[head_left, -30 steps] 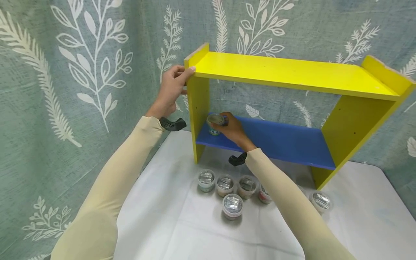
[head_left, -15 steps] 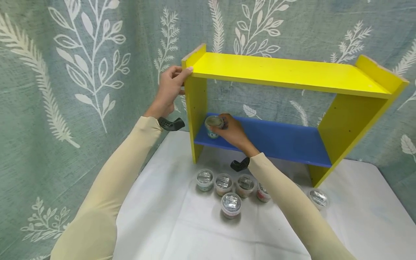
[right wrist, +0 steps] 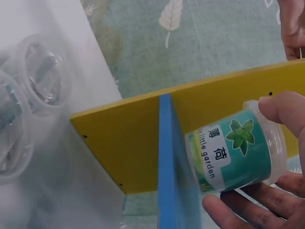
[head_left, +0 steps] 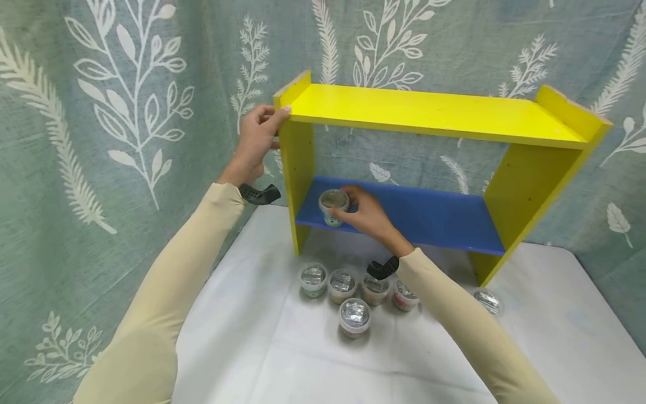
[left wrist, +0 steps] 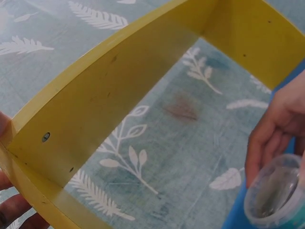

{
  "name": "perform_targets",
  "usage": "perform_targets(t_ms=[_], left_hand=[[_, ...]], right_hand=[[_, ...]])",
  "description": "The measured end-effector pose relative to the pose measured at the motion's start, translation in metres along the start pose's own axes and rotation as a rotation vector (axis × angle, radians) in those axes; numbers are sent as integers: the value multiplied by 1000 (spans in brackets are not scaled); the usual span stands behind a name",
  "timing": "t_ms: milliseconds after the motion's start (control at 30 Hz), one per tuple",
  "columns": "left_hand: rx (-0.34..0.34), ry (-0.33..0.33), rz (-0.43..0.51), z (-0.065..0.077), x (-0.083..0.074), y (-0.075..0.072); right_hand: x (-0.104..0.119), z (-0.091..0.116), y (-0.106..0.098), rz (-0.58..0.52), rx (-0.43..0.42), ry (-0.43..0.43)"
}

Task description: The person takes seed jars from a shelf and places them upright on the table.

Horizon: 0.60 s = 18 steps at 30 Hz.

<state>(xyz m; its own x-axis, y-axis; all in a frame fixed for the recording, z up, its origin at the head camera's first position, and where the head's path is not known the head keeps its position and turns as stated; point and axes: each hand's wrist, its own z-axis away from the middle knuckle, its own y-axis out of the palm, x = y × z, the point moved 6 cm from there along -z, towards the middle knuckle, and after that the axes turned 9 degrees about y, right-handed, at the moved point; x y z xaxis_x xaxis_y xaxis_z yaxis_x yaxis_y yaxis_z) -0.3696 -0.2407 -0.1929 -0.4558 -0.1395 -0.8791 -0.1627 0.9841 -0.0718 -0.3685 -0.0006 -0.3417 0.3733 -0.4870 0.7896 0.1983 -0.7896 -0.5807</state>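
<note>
In the head view my right hand [head_left: 370,215] holds a small clear plastic tub [head_left: 334,206] near the left end of the blue shelf board [head_left: 419,219]. The right wrist view shows the tub's green label with a leaf picture and the words "little garden". Thumb and fingers curl round its lid end there, its base close to the blue board; I cannot tell whether they touch. My left hand [head_left: 256,137] grips the upper left corner of the yellow shelf unit [head_left: 429,109], thumb on the front edge, other fingers round the outer side.
Several lidded tubs stand on the white tabletop [head_left: 242,336] before the unit, with one tub [head_left: 355,317] nearer than the row. Another tub [head_left: 488,301] is by the unit's right foot. A leaf-patterned green curtain [head_left: 202,67] hangs behind and to the left.
My right hand has brought the tub forward and slightly right, toward the front edge of the blue board. My left hand keeps its grip. The head view has shifted slightly.
</note>
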Motion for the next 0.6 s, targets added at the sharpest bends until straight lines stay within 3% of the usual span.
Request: perform_targets(t_ms=[233, 600], left_hand=[[-7, 10, -25, 1, 0, -1], [-2, 3, 14, 0, 1, 2]], right_hand=[[-2, 18, -8, 35, 3, -16], [-10, 46, -19, 63, -8, -2]])
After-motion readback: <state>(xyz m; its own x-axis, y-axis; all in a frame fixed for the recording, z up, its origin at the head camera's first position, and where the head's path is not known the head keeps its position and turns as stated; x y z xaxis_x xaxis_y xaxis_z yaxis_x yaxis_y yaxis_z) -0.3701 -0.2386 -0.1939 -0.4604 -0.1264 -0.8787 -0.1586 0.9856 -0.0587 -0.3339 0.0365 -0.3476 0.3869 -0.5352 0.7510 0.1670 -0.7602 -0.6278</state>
